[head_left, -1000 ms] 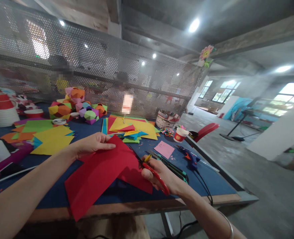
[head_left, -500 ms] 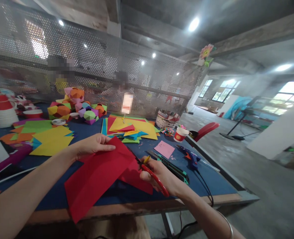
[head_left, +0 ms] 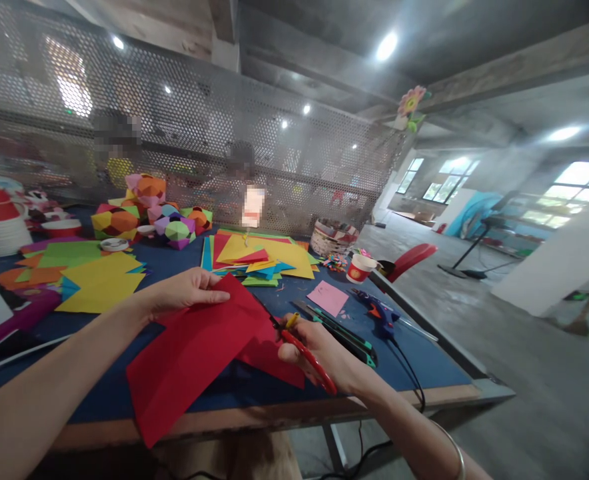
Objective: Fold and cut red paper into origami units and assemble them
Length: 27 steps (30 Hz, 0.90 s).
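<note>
Red paper right in front of me, over the near edge of the table, and my left hand has its top corner pinched, thumb above, fingers tucked in behind! A second red flap shows beneath it; one folded sheet or two, I can't tell. To the right of the red paper comes my right hand, fingers curled through the red handles of the scissors, dark blades lying at the paper's right-hand edge; whether they bite into it, I can't make out. Further right of the red paper: cutter knives just past my knuckles, then the glue gun. Beyond the red paper, a stack of coloured sheets, with a pink square to its right-hand far side. Left of it, yellow sheets; beyond those, bright paper balls!
</note>
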{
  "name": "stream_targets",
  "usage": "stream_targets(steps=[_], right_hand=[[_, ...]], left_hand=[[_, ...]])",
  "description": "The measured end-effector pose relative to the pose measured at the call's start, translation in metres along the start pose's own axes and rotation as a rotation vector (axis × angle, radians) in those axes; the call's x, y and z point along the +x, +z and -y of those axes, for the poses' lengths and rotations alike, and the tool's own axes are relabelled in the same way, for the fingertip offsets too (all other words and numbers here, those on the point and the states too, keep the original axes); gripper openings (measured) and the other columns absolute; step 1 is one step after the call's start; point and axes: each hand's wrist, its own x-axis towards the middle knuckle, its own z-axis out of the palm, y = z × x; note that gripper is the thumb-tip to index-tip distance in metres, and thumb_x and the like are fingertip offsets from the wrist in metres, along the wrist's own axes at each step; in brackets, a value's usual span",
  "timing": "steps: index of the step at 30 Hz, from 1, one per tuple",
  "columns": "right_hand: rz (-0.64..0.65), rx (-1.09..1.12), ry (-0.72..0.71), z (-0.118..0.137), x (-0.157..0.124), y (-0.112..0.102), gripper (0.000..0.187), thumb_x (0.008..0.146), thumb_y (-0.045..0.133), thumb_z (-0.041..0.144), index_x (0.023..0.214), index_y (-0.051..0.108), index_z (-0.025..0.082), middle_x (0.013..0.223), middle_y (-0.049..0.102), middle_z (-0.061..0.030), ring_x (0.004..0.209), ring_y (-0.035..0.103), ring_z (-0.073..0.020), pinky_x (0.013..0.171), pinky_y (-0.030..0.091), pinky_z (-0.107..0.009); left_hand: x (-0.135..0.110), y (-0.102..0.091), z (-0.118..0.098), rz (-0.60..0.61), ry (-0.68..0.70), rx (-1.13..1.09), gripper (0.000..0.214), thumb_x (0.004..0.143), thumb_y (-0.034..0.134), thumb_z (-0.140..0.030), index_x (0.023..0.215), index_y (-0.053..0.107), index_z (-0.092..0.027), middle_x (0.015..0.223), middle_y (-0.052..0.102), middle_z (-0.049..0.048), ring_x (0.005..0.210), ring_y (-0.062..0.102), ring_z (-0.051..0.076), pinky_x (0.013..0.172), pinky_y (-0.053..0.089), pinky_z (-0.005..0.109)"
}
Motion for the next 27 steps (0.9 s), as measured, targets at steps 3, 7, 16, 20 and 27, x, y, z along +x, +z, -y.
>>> stream_targets(steps=[3,7,16,20,27], right_hand=[[0.0,-0.001,0.007,0.002,0.0,0.0,0.054,0.081,0.064,0.073,0.078,0.049,0.021,0.062,0.044,0.0059,0.054,0.038,-0.0092,0.047,0.029,-0.022],[-0.004,-0.005,0.024,0.003,-0.001,0.0,0.052,0.082,0.066,0.07,0.077,0.049,0.021,0.061,0.045,0.0061,0.054,0.039,-0.0092,0.047,0.03,-0.022],[-0.024,0.009,0.047,0.004,-0.001,0.004,0.049,0.083,0.067,0.067,0.077,0.05,0.021,0.06,0.045,0.0063,0.054,0.04,-0.0095,0.047,0.03,-0.022],[-0.048,0.032,0.058,0.006,-0.004,0.008,0.049,0.084,0.065,0.067,0.076,0.048,0.021,0.06,0.043,0.0068,0.051,0.037,-0.0086,0.045,0.027,-0.021],[-0.13,0.084,0.031,0.0,-0.007,0.01,0.044,0.088,0.062,0.063,0.08,0.047,0.022,0.059,0.043,0.0077,0.05,0.038,-0.0083,0.045,0.029,-0.021]], left_hand=[[0.0,0.0,0.0,0.006,-0.007,-0.012,0.034,0.071,0.087,-0.042,0.095,0.081,-0.019,0.094,0.081,0.0089,0.078,0.077,0.025,0.077,0.061,0.032],[-0.001,0.001,-0.001,0.006,-0.014,-0.018,0.032,0.071,0.087,-0.041,0.094,0.081,-0.02,0.092,0.081,0.0071,0.076,0.077,0.023,0.075,0.062,0.032],[-0.001,0.003,-0.003,0.0,-0.012,-0.016,0.031,0.07,0.087,-0.04,0.093,0.081,-0.02,0.09,0.081,0.0071,0.076,0.077,0.023,0.076,0.061,0.031],[-0.001,0.001,-0.001,0.015,-0.011,-0.006,0.03,0.072,0.086,-0.041,0.093,0.081,-0.02,0.09,0.081,0.0065,0.074,0.077,0.021,0.077,0.061,0.031],[0.001,-0.002,0.002,0.006,-0.017,-0.022,0.031,0.072,0.087,-0.04,0.095,0.081,-0.021,0.093,0.081,0.0073,0.077,0.077,0.022,0.076,0.061,0.03]])
